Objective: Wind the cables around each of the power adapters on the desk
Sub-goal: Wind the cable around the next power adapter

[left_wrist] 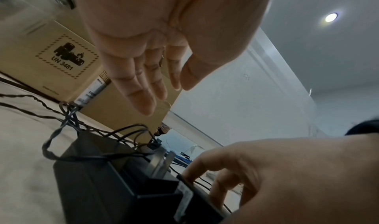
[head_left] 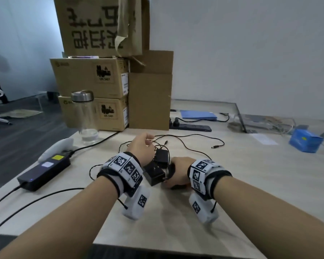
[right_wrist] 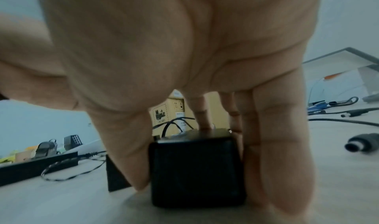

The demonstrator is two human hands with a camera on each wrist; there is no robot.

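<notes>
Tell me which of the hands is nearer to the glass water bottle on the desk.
Left. The left hand hovers open over the tangled cables, a short way right of the glass water bottle. The right hand is farther away, gripping a black power adapter.

Right hand (head_left: pixel 178 172) hiding its adapter (right_wrist: pixel 197 170), far desk clutter (head_left: pixel 273 124) blurred

The power adapters (head_left: pixel 155 174) and their cables (head_left: pixel 191 144) are black on the pale wood-grain desk (head_left: pixel 251 184). Near its left edge lies a black power brick (head_left: pixel 43 171) with a yellow label. Brown cardboard boxes (head_left: pixel 94 79) carry black print; a blue box (head_left: pixel 305 140) sits by the right edge.
</notes>
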